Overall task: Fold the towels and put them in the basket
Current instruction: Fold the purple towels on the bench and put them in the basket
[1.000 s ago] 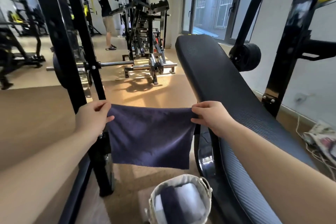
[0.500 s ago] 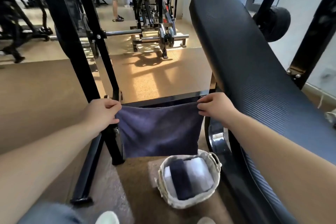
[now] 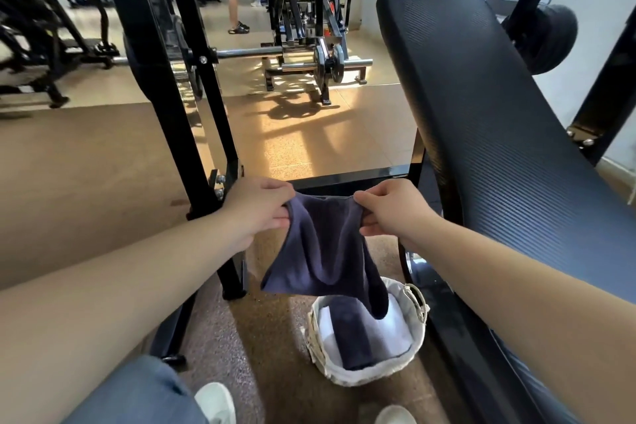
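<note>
1. The person holds a dark blue towel (image 3: 323,248) up in the air with both hands. It is over the brown floor (image 3: 86,182), just above the basket (image 3: 418,327).
2. The left hand (image 3: 256,210) is closed on the top left corner of the towel. The right hand (image 3: 389,208) is closed on the top right corner. Each hand pinches the cloth between thumb and fingers.
3. The two hands are close to each other, so the top edge droops in the middle and the cloth hangs in soft folds. It looks like the person is bringing the corners together to fold the towel in half.
4. Holding it by the top corners lets the rest hang down by its own weight, which helps the sides line up.
5. The low right corner of the towel dips down past the rim of the basket. It cannot be told if it touches what is inside.
6. The basket stands on the floor beside the black bench (image 3: 481,134). Inside it lie folded towels, white ones (image 3: 392,330) and a dark one (image 3: 351,337), so part of the job looks done.
7. The basket is right under the hands, so the towel only has a short way to go down once it is folded.
</note>
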Action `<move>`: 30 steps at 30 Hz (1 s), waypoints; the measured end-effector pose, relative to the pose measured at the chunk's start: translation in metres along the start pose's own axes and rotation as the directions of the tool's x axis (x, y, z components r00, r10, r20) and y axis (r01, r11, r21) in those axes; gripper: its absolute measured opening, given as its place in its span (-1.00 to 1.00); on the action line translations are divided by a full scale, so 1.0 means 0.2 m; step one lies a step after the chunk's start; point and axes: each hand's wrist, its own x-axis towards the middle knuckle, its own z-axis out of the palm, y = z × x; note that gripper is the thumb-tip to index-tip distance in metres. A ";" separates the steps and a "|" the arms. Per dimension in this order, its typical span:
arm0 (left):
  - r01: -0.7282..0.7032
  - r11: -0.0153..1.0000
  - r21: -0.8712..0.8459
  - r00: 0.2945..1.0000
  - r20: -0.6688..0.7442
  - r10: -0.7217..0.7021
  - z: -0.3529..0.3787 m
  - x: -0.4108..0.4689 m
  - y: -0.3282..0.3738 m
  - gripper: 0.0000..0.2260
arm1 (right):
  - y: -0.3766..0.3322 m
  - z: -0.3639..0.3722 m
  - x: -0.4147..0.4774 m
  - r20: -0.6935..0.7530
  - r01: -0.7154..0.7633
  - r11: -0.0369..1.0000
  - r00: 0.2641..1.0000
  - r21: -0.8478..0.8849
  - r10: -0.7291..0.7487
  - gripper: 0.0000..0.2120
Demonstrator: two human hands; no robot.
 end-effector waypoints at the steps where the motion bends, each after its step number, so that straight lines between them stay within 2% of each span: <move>1: -0.005 1.000 0.007 1.000 0.031 0.005 0.03 -0.02 0.01 -0.97 | 0.01 0.02 -0.03 0.018 0.013 1.000 1.000 0.015 -0.013 -0.84; 6: -0.028 0.998 0.051 0.994 0.106 0.022 0.14 -0.08 0.01 -0.95 | 0.03 0.07 -0.14 0.073 0.035 0.989 0.996 0.145 -0.046 -0.88; 10: -0.085 0.990 0.109 0.987 0.144 0.069 0.21 -0.10 0.00 -0.91 | 0.00 0.08 -0.18 0.142 0.050 0.989 0.987 0.138 -0.070 -0.95; 13: -0.063 0.995 0.081 0.989 0.142 0.051 0.23 -0.10 -0.02 -0.84 | 0.00 0.08 -0.19 0.158 0.036 0.992 0.986 0.125 -0.056 -0.91; 17: -0.041 0.996 0.080 0.986 0.166 0.027 0.24 -0.10 -0.03 -0.78 | 0.02 0.07 -0.19 0.093 0.082 0.997 0.992 -0.003 -0.081 -0.97; 20: -0.012 0.999 0.050 0.986 0.168 0.004 0.25 -0.10 -0.04 -0.78 | 0.03 0.07 -0.18 0.033 0.161 0.981 0.987 -0.104 -0.158 -0.97; 26: 0.162 0.975 -0.151 0.975 0.179 -0.134 0.27 -0.10 -0.03 -0.82 | 0.05 0.08 -0.18 0.046 0.314 0.898 0.948 -0.307 -0.316 -0.88; 30: 0.236 0.948 -0.213 0.957 0.221 -0.189 0.29 -0.11 -0.01 -0.87 | 0.07 0.08 -0.18 0.017 0.343 0.858 0.931 -0.383 -0.365 -0.82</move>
